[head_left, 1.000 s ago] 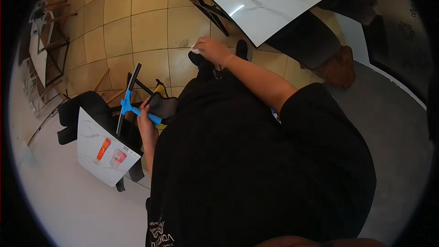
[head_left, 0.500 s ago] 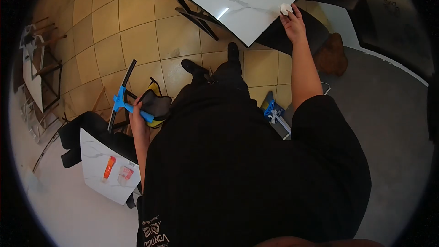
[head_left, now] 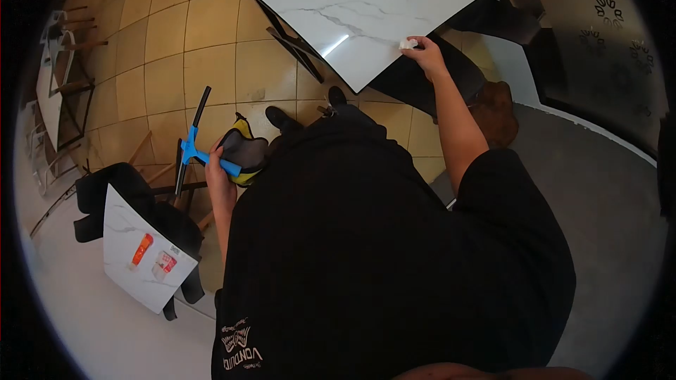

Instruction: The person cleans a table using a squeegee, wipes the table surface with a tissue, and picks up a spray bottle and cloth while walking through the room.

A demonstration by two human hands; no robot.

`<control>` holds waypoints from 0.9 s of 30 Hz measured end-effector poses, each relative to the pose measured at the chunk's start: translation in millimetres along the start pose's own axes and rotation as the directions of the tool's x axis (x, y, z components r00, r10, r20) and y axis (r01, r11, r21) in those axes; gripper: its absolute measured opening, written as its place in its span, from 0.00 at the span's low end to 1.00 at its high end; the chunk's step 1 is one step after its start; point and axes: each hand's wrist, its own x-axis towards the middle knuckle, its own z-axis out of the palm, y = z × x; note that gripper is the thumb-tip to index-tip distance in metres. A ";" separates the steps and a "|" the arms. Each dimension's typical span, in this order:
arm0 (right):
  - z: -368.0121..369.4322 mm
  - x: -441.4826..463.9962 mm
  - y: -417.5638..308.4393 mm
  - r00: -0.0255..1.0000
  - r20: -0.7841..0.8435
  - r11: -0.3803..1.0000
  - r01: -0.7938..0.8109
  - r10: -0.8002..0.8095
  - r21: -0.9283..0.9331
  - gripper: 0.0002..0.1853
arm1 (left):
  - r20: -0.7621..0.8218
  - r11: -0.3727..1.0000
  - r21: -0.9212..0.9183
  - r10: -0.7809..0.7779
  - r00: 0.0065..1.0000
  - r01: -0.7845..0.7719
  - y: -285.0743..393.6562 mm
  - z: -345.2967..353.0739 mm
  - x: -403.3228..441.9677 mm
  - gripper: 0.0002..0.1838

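My left hand (head_left: 221, 181) is closed around the blue handle of a squeegee (head_left: 189, 150), whose long black blade stands up and away from my side. Just beyond those fingers is a yellow and black mesh item (head_left: 246, 153), possibly a bag; I cannot tell if the hand touches it. At the edge of the white marbled table (head_left: 366, 10), my right hand (head_left: 428, 58) pinches a crumpled white tissue (head_left: 408, 44). The tissue is close to the tabletop, and whether it touches is unclear.
A dark chair (head_left: 443, 74) is tucked by the table, with a brown stool (head_left: 495, 114) behind it. At lower left, a smaller marbled table (head_left: 127, 222) carries an orange packet (head_left: 141, 250) and a red-and-white packet (head_left: 165, 264). A patterned dark panel (head_left: 598, 35) stands at right.
My right hand with the tissue has moved left and nearer to me along the table edge. The view has shifted, and the blue packet by my right side is hidden now. Both hands keep their holds.
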 end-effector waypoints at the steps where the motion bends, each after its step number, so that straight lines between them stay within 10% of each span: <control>1: -0.2 0.7 -9.0 0.999 0.019 0.958 0.050 -0.046 -0.283 0.14 | 0.002 1.000 -0.013 -0.007 1.000 0.007 1.1 4.6 -5.6 0.21; 12: 13.5 25.1 -90.9 0.896 0.324 0.590 0.443 -0.303 -0.675 0.14 | -0.184 0.993 -0.092 -0.090 0.979 0.074 19.2 15.9 -89.3 0.21; 16: 34.6 36.2 -95.5 0.686 0.470 0.288 0.689 -0.555 -0.666 0.13 | -0.324 0.985 -0.153 -0.131 0.937 0.085 12.4 7.4 -109.6 0.22; 24: 50.1 61.9 -101.4 0.548 0.617 0.152 0.804 -0.565 -0.575 0.10 | -0.349 0.966 -0.228 -0.195 0.917 0.119 15.0 15.7 -112.2 0.22; 27: 29.7 111.0 -115.0 0.749 0.243 0.401 0.565 -0.617 -0.721 0.09 | -0.327 0.969 -0.222 -0.174 0.929 0.104 6.4 14.5 -112.8 0.23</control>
